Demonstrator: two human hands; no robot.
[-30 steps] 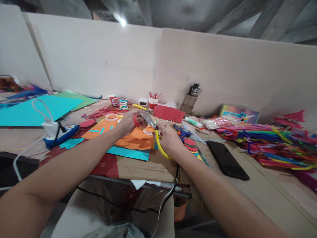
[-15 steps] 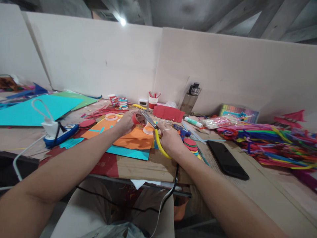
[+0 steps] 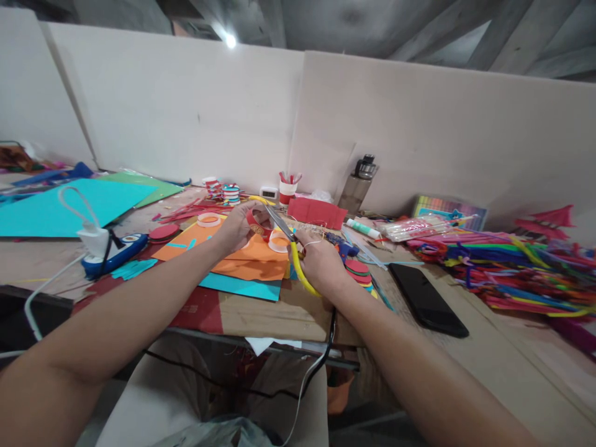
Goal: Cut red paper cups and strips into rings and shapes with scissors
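My left hand point(image 3: 237, 228) is closed round a small red paper ring point(image 3: 256, 221), held above orange paper sheets point(image 3: 251, 261) in the middle of the table. My right hand point(image 3: 320, 264) grips yellow-handled scissors point(image 3: 294, 251); their blades point up and left and meet the red ring. A white tape ring point(image 3: 279, 243) lies on the orange paper just under the blades.
A black phone point(image 3: 426, 299) lies right of my right hand, beside a heap of coloured pipe cleaners point(image 3: 516, 273). A stack of paper discs point(image 3: 357, 272), a glue stick point(image 3: 364, 230), a bottle point(image 3: 357, 186) and a cup point(image 3: 287, 190) stand behind. A blue glue gun point(image 3: 112, 251) and cyan sheet point(image 3: 60, 208) lie left.
My left hand has lifted and turned the red ring slightly up and back against the scissor blades. My right hand has hardly moved.
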